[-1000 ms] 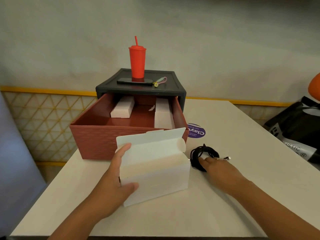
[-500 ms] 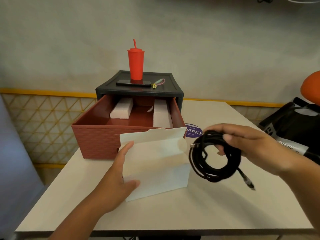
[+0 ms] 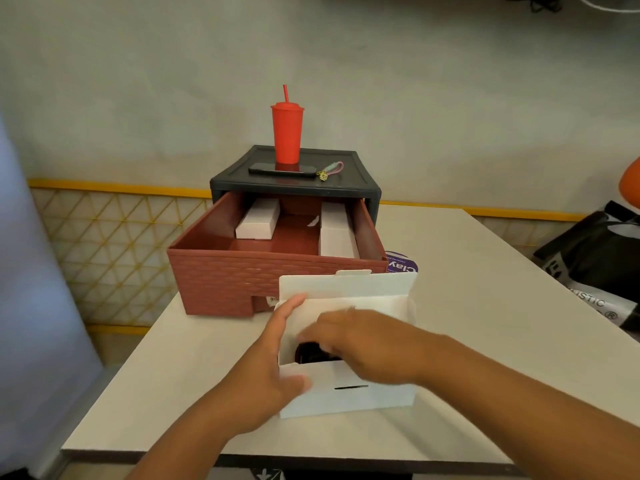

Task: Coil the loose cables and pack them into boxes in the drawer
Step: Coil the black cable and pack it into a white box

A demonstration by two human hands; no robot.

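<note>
Since the frame half a second back, my right hand (image 3: pixel 367 344) has moved from mid-air beside the white box (image 3: pixel 363 396) down into its open top, taking the coiled black cable (image 3: pixel 311 353) with it. The cable now lies inside the box, directly beneath the right fingers (image 3: pixel 325 332); I cannot tell whether they grip it or only press on it. My left hand (image 3: pixel 266 372) clamps the box's left end, thumb on the front wall. The box stands on the bench (image 3: pixel 467 306), lid flap upright beyond the fingers. Further beyond, the drawer (image 3: pixel 242 275) stands open, holding a left carton (image 3: pixel 258 220) and a right carton (image 3: pixel 337 230).
</note>
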